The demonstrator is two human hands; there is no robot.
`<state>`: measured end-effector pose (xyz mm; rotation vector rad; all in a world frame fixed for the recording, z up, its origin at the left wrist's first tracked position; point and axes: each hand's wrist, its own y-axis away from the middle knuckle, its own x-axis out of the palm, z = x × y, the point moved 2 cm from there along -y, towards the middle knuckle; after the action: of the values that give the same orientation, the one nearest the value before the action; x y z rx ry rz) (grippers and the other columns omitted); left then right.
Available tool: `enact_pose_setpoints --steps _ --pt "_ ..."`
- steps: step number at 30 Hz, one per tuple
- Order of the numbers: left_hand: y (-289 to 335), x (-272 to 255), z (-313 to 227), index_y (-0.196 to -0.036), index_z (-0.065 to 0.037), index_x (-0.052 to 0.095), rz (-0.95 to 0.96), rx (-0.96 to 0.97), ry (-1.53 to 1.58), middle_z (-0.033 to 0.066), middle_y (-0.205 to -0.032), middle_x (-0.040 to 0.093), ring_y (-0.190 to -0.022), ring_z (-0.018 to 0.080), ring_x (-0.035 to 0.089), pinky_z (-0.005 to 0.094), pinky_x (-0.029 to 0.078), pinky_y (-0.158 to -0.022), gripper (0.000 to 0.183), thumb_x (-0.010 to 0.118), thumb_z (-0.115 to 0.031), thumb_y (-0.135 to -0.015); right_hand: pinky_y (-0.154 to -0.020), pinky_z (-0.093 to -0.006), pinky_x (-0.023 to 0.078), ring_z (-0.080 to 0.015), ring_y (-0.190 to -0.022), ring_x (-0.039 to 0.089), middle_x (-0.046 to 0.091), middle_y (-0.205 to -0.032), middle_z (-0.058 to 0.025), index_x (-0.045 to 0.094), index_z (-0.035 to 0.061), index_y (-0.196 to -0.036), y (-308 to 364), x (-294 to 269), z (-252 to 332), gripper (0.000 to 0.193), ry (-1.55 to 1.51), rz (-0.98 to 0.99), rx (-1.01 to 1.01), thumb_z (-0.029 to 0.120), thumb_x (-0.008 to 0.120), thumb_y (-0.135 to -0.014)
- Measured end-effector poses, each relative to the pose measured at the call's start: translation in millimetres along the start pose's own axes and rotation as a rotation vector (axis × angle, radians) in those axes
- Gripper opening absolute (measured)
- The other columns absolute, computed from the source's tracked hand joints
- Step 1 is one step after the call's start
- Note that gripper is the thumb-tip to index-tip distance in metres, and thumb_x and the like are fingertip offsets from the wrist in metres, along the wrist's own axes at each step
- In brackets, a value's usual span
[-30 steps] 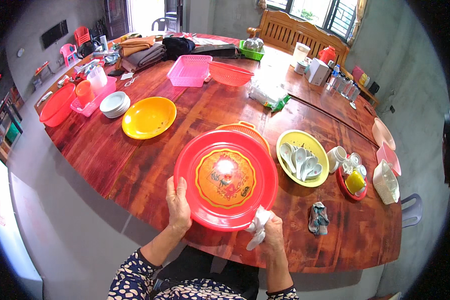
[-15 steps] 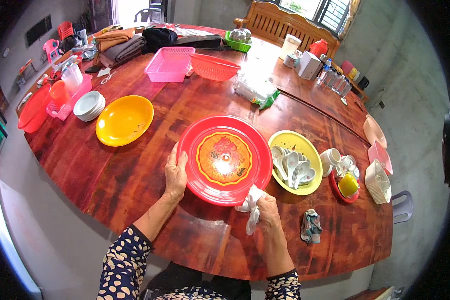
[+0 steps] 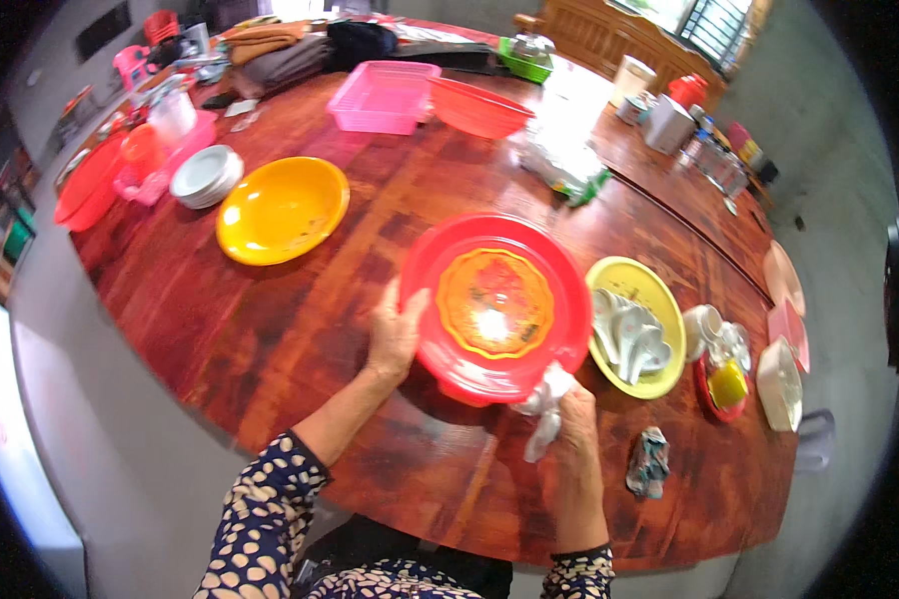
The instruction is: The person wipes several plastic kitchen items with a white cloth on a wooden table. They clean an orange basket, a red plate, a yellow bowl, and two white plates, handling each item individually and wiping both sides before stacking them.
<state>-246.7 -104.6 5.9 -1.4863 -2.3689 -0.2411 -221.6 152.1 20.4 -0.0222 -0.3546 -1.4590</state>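
Observation:
Between my hands is a round red plastic tray [image 3: 433, 262] with an orange scalloped pattern at its centre, tilted over the wooden table. My left hand [image 3: 398, 334] grips its left rim, thumb on the upper face and the fingers partly hidden beneath. At the lower right rim my right hand [image 3: 575, 414] is closed on a white cloth [image 3: 543, 404], pressing it against the edge. Just right of the tray lies a yellow-green basin [image 3: 659, 290] holding several white soup spoons [image 3: 629, 334]. A crumpled grey patterned cloth [image 3: 648, 464] lies near my right hand.
A yellow-orange basin [image 3: 282, 210] and stacked white saucers [image 3: 207, 178] stand to the left. A pink basket [image 3: 385, 97] and a red basket [image 3: 479, 108] sit farther back. White cups [image 3: 702, 331], a small red bowl [image 3: 721, 394] and a white basket [image 3: 779, 384] line the right side.
The view has shifted, so the table's things sit farther left and lower or right in it. The tray is tilted more, its lower side showing. Both hands keep their holds.

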Motion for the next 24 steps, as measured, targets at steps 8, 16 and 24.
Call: enact_pose_setpoints --steps 8,16,24 --pt "-13 -71 -25 -0.127 0.0 0.036 -0.393 -0.21 0.071 0.0161 -0.109 0.05 -0.083 0.0236 0.062 0.0333 0.054 -0.061 0.05 0.053 -0.035 -0.095 -0.058 -0.0342 0.054 -0.0195 -0.066 0.064 0.061 -0.072 -0.0086 0.058 -0.0015 -0.085 46 8 9 0.023 -0.017 0.058 0.102 0.02 0.057 -0.091" --pt "-77 -188 -29 -0.129 0.005 0.034 -0.635 -0.248 0.253 0.0307 -0.117 0.051 -0.082 0.0354 0.067 0.0376 0.058 -0.056 0.061 0.055 -0.039 -0.092 -0.043 -0.0254 0.047 -0.0127 -0.052 0.059 0.067 -0.077 -0.0091 0.062 -0.0002 -0.089 81 12 -22 0.016 0.035 0.224 0.279 0.015 0.057 -0.091" --pt "-107 -194 -19 -0.122 0.001 0.043 -0.585 -0.244 0.239 0.0209 -0.114 0.058 -0.071 0.0359 0.068 0.0392 0.059 -0.055 0.051 0.067 -0.025 -0.086 -0.06 -0.0278 0.053 -0.0151 -0.066 0.065 0.07 -0.08 -0.0133 0.058 -0.0043 -0.091 94 51 -39 0.017 0.438 0.117 0.021 0.013 0.057 -0.092"
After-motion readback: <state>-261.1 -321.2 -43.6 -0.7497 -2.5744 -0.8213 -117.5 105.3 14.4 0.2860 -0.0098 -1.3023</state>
